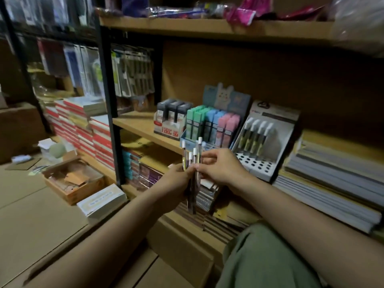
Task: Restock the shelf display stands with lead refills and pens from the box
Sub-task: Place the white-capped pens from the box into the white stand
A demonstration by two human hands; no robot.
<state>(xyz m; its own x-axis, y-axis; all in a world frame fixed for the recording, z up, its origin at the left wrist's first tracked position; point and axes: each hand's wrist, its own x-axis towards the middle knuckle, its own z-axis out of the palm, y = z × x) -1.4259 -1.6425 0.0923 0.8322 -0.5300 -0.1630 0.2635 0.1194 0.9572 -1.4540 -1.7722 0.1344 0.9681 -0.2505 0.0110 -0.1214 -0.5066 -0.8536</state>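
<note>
Both hands on a bunch of white-capped pens held upright before the shelf: left hand gripping the barrels, right hand pinching one, near the pen stand.

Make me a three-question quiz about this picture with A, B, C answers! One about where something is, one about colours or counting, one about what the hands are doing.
1. Where is the grey pen stand?
A. On the floor
B. On the top shelf
C. Right of the pastel refill stand

2. How many pens stand in it?
A. Four
B. One
C. Ten

3. What is the left hand doing?
A. Hanging empty
B. Gripping a bunch of pens
C. Lifting a book

Answers: 1 C, it stands beside the pastel boxes; 2 A, four white caps show; 3 B, its fingers wrap the bunch while the right hand pinches one.
</note>
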